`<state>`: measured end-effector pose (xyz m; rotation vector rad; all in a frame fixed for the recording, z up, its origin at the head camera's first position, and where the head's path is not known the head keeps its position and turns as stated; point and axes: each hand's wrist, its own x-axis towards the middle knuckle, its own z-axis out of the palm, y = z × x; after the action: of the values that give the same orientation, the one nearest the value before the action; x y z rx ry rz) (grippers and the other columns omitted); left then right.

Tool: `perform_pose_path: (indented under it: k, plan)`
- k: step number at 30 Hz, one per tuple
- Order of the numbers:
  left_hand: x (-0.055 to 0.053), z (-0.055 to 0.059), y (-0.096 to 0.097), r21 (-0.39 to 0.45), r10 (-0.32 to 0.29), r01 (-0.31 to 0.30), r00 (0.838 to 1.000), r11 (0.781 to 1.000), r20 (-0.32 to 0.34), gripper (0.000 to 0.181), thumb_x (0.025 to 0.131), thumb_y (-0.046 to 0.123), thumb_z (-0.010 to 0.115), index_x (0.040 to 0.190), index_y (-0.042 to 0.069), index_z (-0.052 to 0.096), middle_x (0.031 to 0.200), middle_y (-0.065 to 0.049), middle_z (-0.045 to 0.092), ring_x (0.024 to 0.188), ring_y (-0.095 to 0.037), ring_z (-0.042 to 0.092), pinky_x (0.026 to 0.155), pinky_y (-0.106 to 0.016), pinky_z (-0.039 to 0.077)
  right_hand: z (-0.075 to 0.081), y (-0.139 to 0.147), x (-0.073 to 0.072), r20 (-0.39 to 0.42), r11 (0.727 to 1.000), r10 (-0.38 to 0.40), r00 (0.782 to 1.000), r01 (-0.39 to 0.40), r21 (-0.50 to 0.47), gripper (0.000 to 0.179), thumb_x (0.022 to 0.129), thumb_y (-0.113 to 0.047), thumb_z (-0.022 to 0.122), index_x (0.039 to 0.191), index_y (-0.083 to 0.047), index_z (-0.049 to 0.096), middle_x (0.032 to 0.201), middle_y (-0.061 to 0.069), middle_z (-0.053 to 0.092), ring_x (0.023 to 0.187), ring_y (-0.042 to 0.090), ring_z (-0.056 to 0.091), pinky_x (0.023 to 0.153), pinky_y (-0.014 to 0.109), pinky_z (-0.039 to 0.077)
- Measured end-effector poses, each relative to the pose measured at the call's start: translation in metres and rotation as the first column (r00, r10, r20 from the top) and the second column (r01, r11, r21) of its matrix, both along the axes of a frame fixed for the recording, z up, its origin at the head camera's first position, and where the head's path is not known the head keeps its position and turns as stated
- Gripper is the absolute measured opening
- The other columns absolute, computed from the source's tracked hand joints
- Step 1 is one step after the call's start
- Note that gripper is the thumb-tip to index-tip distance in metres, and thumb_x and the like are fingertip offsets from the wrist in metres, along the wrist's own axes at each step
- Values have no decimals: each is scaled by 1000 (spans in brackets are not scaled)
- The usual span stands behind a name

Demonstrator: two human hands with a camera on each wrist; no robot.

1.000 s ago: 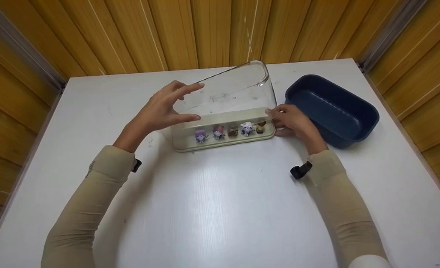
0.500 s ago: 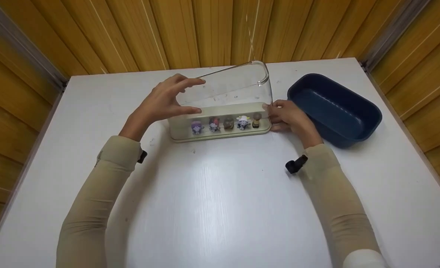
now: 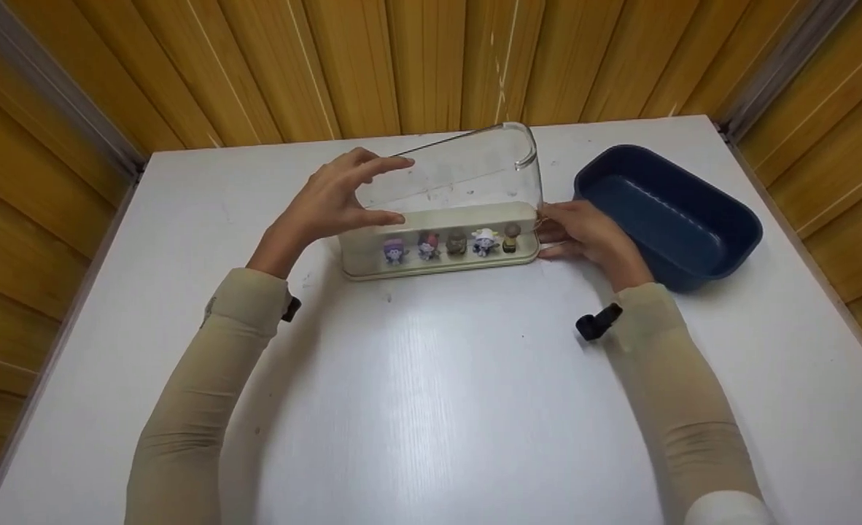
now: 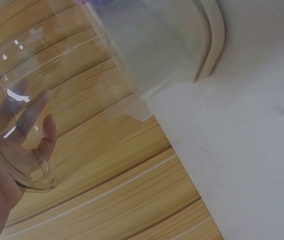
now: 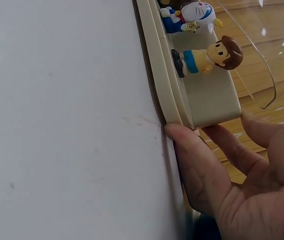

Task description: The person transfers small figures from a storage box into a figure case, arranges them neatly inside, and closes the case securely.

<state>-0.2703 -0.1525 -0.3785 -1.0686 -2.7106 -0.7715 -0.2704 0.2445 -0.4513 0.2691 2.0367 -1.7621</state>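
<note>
A long display box with a cream base [image 3: 442,270] stands toward the back of the white table. A tall clear cover [image 3: 467,164] rises above it. Several small toy figurines [image 3: 484,242] line the base in a row, and the right wrist view shows a brown-haired boy figurine [image 5: 196,61] nearest the end. My left hand [image 3: 329,197] grips the cover's left end, thumb in front and fingers spread toward the top. Seen through clear plastic, its fingers [image 4: 29,107] lie along the cover. My right hand [image 3: 595,233] holds the base's right end, fingertips at its corner.
A dark blue rectangular tub [image 3: 664,215] stands to the right, close behind my right hand. Yellow wood-patterned panels [image 3: 431,65] border the table [image 3: 402,408] at the back and sides. Both sleeves carry black wrist devices.
The display box has shifted slightly back on the table, with both hands moving along with it. The head view has turned a little. Both hands keep their holds.
</note>
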Motion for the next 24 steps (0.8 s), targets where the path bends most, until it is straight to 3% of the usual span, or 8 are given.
perform_pose_path:
  k: [6, 11, 16, 24]
  plan:
    - [-2, 0, 10, -56, 17, -17, 1000, 998, 1, 74, 83, 58, 79, 149, 42, 48, 138, -8, 56, 120, -27, 55, 97, -54, 45, -4, 8, 1, 25, 997, -56, 998, 57, -56, 37, 109, -30, 50, 131, 0, 52, 105, 9, 66, 91, 18, 69, 82, 36, 61]
    - [-3, 1, 22, -151, 38, -36, 999, 988, 9, 75, 83, 59, 79, 149, 44, 47, 136, -7, 57, 121, -28, 54, 97, -54, 44, -3, 11, 3, 33, 996, -43, 999, 46, -82, 38, 110, -22, 44, 140, 1, 48, 110, 10, 63, 94, 18, 69, 87, 37, 60]
    - [-6, 0, 33, -221, 19, -21, 1000, 975, -14, 76, 82, 57, 80, 150, 46, 46, 136, -8, 57, 122, -31, 55, 96, -56, 45, -3, 12, 3, 28, 992, -21, 999, 24, -121, 44, 112, -17, 39, 150, 2, 37, 115, 12, 60, 97, 18, 68, 91, 38, 59]
    - [-3, -8, 33, -263, 40, -39, 999, 964, 0, 74, 82, 57, 81, 147, 45, 49, 137, -9, 57, 125, -31, 54, 100, -55, 44, -10, 3, 5, 63, 994, 13, 998, -6, -111, 49, 110, -7, 40, 157, 2, 28, 133, 17, 50, 108, 19, 63, 98, 39, 55]
